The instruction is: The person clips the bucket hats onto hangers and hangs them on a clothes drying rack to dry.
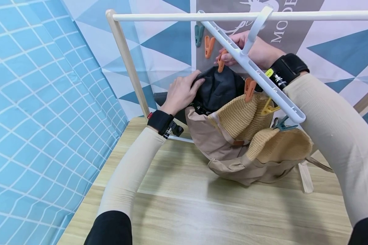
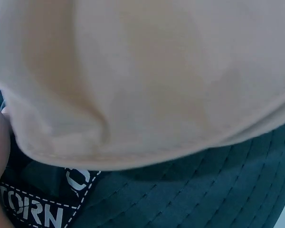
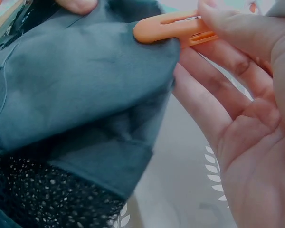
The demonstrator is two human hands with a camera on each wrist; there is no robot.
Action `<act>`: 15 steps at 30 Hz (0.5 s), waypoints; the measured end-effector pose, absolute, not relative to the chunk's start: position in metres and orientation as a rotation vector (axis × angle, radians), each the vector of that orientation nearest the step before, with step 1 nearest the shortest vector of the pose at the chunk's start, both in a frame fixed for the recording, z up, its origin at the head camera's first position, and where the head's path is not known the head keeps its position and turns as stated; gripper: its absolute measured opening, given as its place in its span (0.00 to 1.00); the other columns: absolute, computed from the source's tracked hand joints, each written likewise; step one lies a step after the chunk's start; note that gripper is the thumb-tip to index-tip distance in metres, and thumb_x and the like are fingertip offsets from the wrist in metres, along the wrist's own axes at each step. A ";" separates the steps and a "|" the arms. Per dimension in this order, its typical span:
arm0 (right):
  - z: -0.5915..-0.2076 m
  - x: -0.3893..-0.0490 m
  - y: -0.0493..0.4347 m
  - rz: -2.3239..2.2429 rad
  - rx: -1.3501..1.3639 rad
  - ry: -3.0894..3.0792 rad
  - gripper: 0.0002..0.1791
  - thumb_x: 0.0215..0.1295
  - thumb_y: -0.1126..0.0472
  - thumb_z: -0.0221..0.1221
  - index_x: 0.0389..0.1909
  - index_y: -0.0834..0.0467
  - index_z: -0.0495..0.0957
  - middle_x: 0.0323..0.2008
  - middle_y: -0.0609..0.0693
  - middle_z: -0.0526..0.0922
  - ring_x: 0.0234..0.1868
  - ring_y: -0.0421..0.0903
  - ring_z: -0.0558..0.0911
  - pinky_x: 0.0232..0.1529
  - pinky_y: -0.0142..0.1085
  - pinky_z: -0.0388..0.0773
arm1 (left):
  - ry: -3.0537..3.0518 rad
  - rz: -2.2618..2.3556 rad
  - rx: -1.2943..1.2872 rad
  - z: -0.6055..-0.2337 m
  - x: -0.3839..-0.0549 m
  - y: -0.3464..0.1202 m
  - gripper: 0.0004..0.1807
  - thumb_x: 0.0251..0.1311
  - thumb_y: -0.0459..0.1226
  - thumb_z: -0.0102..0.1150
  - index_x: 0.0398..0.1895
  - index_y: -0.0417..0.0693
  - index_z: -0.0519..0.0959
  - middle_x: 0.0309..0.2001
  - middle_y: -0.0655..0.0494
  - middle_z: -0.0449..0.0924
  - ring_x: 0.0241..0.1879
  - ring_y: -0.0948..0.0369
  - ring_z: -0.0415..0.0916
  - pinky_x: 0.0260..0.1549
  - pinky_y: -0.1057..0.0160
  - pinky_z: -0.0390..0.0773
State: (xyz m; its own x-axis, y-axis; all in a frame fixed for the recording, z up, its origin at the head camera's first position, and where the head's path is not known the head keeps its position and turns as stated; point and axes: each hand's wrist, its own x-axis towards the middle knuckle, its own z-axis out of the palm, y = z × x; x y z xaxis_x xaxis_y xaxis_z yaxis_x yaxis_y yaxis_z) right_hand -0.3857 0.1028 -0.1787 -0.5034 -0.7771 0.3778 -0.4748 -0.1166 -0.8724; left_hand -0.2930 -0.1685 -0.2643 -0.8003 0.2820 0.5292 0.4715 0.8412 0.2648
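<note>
A dark bucket hat (image 1: 219, 90) hangs at the far end of a pale blue clip hanger (image 1: 271, 83). My left hand (image 1: 181, 92) grips the left side of its crown. My right hand (image 1: 262, 51), behind the hanger, pinches an orange clothespin (image 3: 168, 31) whose tips lie over the hat's fabric edge. In the left wrist view the dark stitched brim (image 2: 218, 185) and its lettered inner band show below beige cloth. Beside the dark hat hangs a beige hat (image 1: 233, 170) with a tan knitted lining, clipped by orange, yellow and teal clothespins.
A white rail (image 1: 178, 17) on a wooden frame (image 1: 127, 61) carries the hanger. Another orange clothespin (image 1: 209, 47) and a teal clothespin (image 1: 199, 34) hang at the hanger's far end. Below lies a wood-grain tabletop (image 1: 184, 204). Blue checked cloth (image 1: 43, 102) covers the left side.
</note>
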 end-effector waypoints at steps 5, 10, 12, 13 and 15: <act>-0.179 -0.386 0.104 -1.644 -1.411 1.910 0.07 0.77 0.74 0.66 0.50 0.67 0.90 0.44 0.52 0.97 0.49 0.41 0.96 0.51 0.27 0.89 | -2.501 -0.544 -0.558 -0.260 -0.292 -0.165 0.18 0.90 0.51 0.49 0.58 0.50 0.81 0.26 0.55 0.61 0.27 0.50 0.68 0.32 0.59 0.55; -0.178 -0.384 0.105 -1.632 -1.385 1.968 0.08 0.77 0.73 0.67 0.51 0.64 0.90 0.44 0.49 0.97 0.46 0.38 0.95 0.49 0.27 0.89 | -2.480 -0.560 -0.560 -0.259 -0.292 -0.163 0.17 0.90 0.50 0.49 0.57 0.50 0.81 0.25 0.55 0.61 0.27 0.49 0.70 0.32 0.59 0.56; -0.177 -0.383 0.105 -1.633 -1.356 1.993 0.07 0.76 0.72 0.68 0.51 0.64 0.90 0.44 0.49 0.97 0.45 0.37 0.95 0.48 0.26 0.89 | -2.476 -0.563 -0.561 -0.259 -0.291 -0.163 0.17 0.90 0.50 0.49 0.57 0.50 0.81 0.25 0.55 0.61 0.27 0.49 0.70 0.32 0.59 0.56; -0.177 -0.383 0.105 -1.631 -1.345 2.004 0.07 0.76 0.71 0.69 0.51 0.64 0.90 0.45 0.49 0.97 0.44 0.37 0.94 0.48 0.26 0.89 | -2.474 -0.563 -0.564 -0.259 -0.291 -0.163 0.17 0.90 0.50 0.49 0.57 0.50 0.81 0.25 0.55 0.61 0.27 0.50 0.70 0.32 0.59 0.56; -0.177 -0.382 0.105 -1.639 -1.326 1.986 0.07 0.76 0.71 0.69 0.51 0.65 0.90 0.45 0.50 0.97 0.40 0.36 0.92 0.44 0.25 0.87 | -2.470 -0.563 -0.570 -0.259 -0.292 -0.163 0.17 0.90 0.50 0.49 0.57 0.50 0.81 0.25 0.55 0.61 0.27 0.50 0.70 0.32 0.59 0.56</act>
State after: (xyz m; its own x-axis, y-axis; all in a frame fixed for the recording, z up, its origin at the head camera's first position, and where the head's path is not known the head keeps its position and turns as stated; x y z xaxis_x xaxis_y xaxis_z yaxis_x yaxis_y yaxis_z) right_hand -0.3820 0.1054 -0.1769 -0.5572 -0.7557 0.3442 -0.4811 -0.0441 -0.8756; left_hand -0.2916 -0.1631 -0.2590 -0.7657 0.2753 0.5813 0.5000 0.8232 0.2688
